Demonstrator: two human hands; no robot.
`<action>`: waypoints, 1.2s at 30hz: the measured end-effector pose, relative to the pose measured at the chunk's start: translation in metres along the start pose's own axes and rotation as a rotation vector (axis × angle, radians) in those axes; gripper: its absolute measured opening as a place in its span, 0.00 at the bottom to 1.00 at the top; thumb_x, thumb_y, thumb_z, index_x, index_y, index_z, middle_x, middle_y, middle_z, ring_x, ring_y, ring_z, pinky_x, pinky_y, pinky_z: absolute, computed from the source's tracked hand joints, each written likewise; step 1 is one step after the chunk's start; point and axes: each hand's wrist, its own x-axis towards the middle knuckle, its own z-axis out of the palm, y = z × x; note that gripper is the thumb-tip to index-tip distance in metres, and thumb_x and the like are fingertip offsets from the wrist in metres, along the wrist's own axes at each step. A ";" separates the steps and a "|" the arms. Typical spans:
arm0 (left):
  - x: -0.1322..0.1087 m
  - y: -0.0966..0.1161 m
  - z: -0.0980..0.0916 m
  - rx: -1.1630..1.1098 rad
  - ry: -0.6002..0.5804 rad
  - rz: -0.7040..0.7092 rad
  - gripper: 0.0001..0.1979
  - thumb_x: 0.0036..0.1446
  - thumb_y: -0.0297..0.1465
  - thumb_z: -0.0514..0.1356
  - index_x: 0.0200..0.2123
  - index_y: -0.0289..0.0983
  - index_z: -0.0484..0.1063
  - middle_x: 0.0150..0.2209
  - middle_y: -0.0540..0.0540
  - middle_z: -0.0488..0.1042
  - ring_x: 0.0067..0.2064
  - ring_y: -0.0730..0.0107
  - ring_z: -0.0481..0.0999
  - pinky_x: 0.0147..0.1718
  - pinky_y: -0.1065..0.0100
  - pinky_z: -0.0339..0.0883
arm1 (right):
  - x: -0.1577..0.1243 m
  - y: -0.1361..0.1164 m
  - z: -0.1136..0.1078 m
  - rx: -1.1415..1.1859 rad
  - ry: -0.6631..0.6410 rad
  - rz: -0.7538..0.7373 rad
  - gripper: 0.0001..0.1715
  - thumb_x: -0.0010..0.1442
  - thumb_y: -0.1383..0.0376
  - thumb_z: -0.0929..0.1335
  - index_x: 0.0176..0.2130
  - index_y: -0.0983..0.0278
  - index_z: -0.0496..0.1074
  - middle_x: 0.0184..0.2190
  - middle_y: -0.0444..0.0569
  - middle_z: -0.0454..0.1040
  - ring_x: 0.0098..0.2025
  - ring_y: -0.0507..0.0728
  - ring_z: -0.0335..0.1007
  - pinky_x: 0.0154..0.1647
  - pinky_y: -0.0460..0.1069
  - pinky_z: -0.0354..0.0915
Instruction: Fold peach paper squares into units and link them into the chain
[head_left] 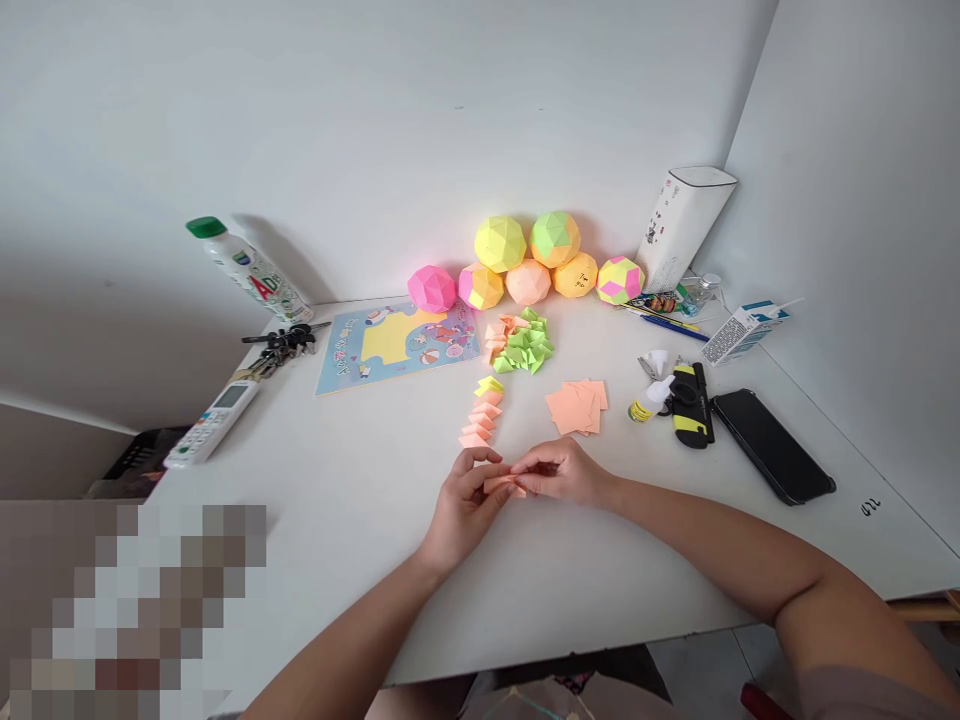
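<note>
We cannot see what lies at the lower left, because large blurred squares (127,610) cover this part. Both arms are cut off by the lower part of the view, and of the clothing (585,695) we see only a little at the bottom edge. On one orange ball (575,275) there is a handwriting, too small for us to read surely. The dark basket (139,452) behind the left edge of the table (405,440) is mostly hidden, and we cannot tell its contents. In the heap of green and peach folded pieces (523,343), many pieces cover each other, so we cannot count them.

The piece of peach paper (497,485) is between the two hands, above the near part of the table, and the fingers hide much of it; its exact fold we cannot make out. The left hand (466,497) is partly closed, with the thumb and fingers pinching the paper from its side, and the index finger is bent above. The right hand (564,472) is nearly closed, its thumb and fingertips pinching the same paper at the other end. The fingertips of both hands come very near to each other.

Just beyond the left hand we see a row of folded pieces (480,415), peach with yellow at the far end. Flat peach sheets (576,408) lie overlapping beyond the right hand.
</note>
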 end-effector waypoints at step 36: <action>-0.004 0.004 0.006 -0.044 0.027 -0.102 0.10 0.59 0.37 0.55 0.36 0.37 0.72 0.29 0.49 0.68 0.21 0.78 0.67 0.19 0.74 0.62 | -0.002 -0.006 0.006 -0.169 0.023 -0.058 0.08 0.53 0.63 0.69 0.33 0.65 0.70 0.26 0.45 0.72 0.24 0.49 0.65 0.24 0.45 0.65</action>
